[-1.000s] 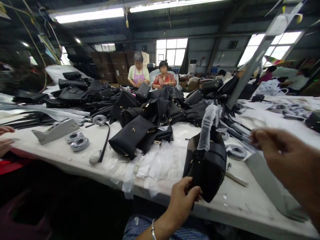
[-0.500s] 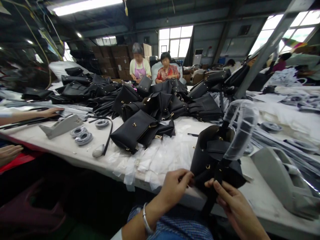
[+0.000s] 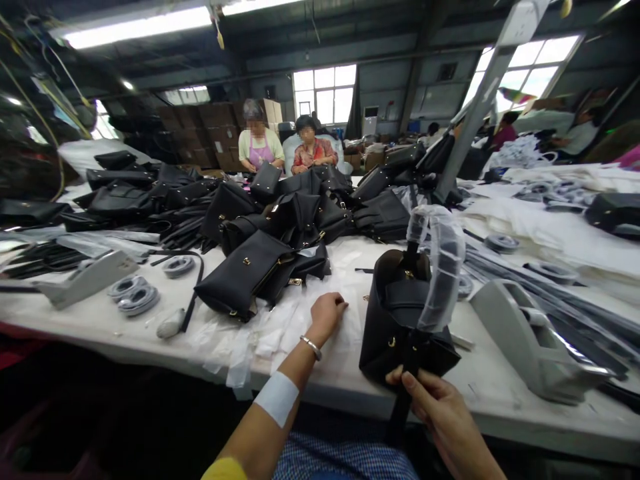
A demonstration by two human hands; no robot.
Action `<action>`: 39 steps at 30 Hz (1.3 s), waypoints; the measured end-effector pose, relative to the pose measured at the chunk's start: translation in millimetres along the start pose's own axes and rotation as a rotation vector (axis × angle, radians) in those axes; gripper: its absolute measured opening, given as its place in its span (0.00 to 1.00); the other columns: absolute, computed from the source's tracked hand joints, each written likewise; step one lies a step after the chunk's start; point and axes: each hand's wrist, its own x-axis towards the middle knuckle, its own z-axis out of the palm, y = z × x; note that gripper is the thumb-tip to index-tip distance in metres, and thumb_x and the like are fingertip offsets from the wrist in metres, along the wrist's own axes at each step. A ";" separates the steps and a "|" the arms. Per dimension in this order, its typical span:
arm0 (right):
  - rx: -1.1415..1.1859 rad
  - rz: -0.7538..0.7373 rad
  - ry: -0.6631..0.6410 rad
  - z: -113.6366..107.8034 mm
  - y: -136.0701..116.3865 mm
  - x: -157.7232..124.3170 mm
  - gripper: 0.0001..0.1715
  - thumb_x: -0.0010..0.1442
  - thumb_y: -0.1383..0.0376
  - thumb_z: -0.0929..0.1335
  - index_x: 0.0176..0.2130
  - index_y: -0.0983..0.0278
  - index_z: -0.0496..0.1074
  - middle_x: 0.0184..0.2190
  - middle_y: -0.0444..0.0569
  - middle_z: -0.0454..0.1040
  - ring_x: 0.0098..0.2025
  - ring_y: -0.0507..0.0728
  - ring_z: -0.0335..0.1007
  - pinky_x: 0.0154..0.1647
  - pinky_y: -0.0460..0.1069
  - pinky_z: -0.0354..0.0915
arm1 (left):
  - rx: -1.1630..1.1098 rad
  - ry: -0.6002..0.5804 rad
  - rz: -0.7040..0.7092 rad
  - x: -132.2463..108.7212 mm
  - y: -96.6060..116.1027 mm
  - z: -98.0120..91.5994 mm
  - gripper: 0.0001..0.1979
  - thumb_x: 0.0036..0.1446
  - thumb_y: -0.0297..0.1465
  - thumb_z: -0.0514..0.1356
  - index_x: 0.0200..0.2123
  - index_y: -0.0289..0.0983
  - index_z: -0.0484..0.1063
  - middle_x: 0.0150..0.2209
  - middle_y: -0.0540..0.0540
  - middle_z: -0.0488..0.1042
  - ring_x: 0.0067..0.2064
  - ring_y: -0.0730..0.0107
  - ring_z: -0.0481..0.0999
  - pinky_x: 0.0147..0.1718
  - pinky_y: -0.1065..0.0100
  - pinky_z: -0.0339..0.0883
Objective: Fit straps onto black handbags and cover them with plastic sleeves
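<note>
A black handbag stands upright at the table's front edge, its arched handle wrapped in clear film. My right hand pinches a black strap that hangs in front of the bag and past the edge. To the bag's left, my left hand is over the table beside thin white plastic pieces. Its fingers are drawn together, and whatever lies between them is hidden. Beyond that hand lies another black handbag with gold-coloured fittings.
Grey tape dispensers stand on both sides, one right and one left. Coiled grey bundles lie near the left one. Black bags pile up behind, and a grey post rises at right. Two people sit across the table.
My left hand has left the handbag's side and reached forward and left over the table. My right hand keeps its pinch on the strap. The view has turned right; a neighbour's hands are gone from the left.
</note>
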 end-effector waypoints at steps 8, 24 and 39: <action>-0.059 -0.028 -0.038 5.8 -5.5 4.7 0.28 0.54 0.44 0.72 0.36 0.65 0.84 0.34 0.52 0.80 0.23 0.49 0.51 0.24 0.47 0.48 | 0.056 0.041 -0.012 9.8 -0.2 3.3 0.16 0.57 0.43 0.66 0.39 0.37 0.77 0.44 0.40 0.79 0.47 0.56 0.77 0.44 0.63 0.67; -0.013 -0.037 -0.080 2.6 -12.6 4.8 0.25 0.54 0.44 0.73 0.38 0.62 0.84 0.34 0.52 0.81 0.22 0.48 0.51 0.22 0.46 0.50 | -0.412 0.114 0.162 -20.0 4.3 -78.6 0.09 0.59 0.34 0.62 0.36 0.34 0.81 0.45 0.40 0.82 0.47 0.59 0.79 0.46 0.64 0.71; -0.067 0.002 -0.196 15.1 -34.6 -9.2 0.19 0.57 0.51 0.73 0.43 0.60 0.84 0.34 0.47 0.81 0.33 0.55 0.68 0.34 0.47 0.65 | -0.646 -0.389 0.176 -150.7 28.1 -58.0 0.10 0.59 0.33 0.63 0.42 0.38 0.82 0.38 0.46 0.83 0.39 0.64 0.80 0.36 0.71 0.70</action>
